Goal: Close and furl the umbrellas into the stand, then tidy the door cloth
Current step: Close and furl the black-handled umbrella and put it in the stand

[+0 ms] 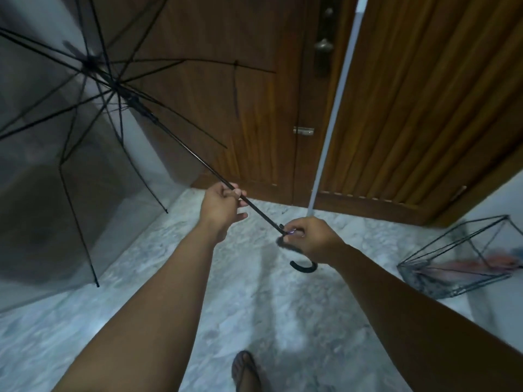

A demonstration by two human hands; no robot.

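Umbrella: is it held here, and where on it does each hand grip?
Yes. The left hand grips the open umbrella on its black shaft; the right hand grips the handle just above the curved hook.

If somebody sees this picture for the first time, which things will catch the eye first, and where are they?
The open transparent umbrella with black ribs fills the upper left, in front of the wooden door. The left hand grips its black shaft in the middle, and the right hand holds it just above the hooked handle. At the right edge a wire umbrella stand sits on the marble floor, with something reddish in it.
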